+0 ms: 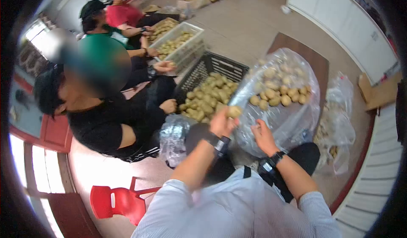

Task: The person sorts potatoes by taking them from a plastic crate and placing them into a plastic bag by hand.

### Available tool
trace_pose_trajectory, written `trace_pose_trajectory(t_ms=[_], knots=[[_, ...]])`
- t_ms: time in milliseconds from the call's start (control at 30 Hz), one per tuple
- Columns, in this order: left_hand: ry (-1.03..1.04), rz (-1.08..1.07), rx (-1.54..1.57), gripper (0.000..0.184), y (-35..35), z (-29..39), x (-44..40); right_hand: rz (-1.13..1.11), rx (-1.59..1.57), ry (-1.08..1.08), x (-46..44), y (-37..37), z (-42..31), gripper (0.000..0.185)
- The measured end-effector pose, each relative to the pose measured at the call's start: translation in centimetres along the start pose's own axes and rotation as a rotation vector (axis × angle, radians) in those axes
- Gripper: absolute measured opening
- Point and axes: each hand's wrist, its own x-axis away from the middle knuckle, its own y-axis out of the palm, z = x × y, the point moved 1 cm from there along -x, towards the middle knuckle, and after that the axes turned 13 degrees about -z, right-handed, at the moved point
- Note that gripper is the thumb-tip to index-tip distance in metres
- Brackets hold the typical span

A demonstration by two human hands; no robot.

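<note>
My left hand (223, 122) is closed around a pale tan potato (234, 111), held over the side of the clear plastic bag near the black crate. My right hand (263, 137) is just above the near part of the bag, fingers loosely bent and slightly apart, with nothing visible in them. Loose potatoes (285, 94) lie in and on the large clear plastic bag (250, 136), which is spread over a brown board in front of me. To the left stands the black plastic crate (224, 62), with many potatoes (208, 94) heaped inside.
A co-worker in black (101, 123) sits close on my left, one hand at the crate. Other people sit beyond, by a white crate (193, 28) of potatoes. A red chair (121, 204) stands behind left; plastic bags (339, 123) and a cardboard box (379, 89) lie right.
</note>
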Motion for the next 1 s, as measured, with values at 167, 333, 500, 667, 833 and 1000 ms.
trace_pose_trajectory(t_ms=[167, 333, 500, 667, 833, 1000], knots=[[0.108, 0.286, 0.169, 0.03, -0.8, 5.8, -1.3, 0.244, 0.515, -0.035, 1.3, -1.2, 2.6, 0.052], [0.242, 0.416, 0.068, 0.029, -4.4, 8.8, -2.9, 0.327, 0.643, 0.137, 1.6, -1.8, 4.2, 0.065], [0.17, 0.58, -1.484, 0.018, -20.5, 5.8, -8.7, 0.306, 0.623, 0.234, 0.4, -1.5, 4.7, 0.068], [0.352, 0.433, -1.909, 0.019, -13.0, 4.9, -6.7, 0.319, 0.603, 0.351, -2.1, -2.1, 4.5, 0.067], [0.056, 0.463, -0.515, 0.014, 0.0, 3.0, -3.2, 0.185, 0.669, 0.328, -4.3, -3.0, 6.7, 0.035], [0.071, 0.478, -1.0, 0.04, -4.9, -4.0, -5.9, 0.35, 0.356, 0.351, -5.2, -4.2, 7.9, 0.028]])
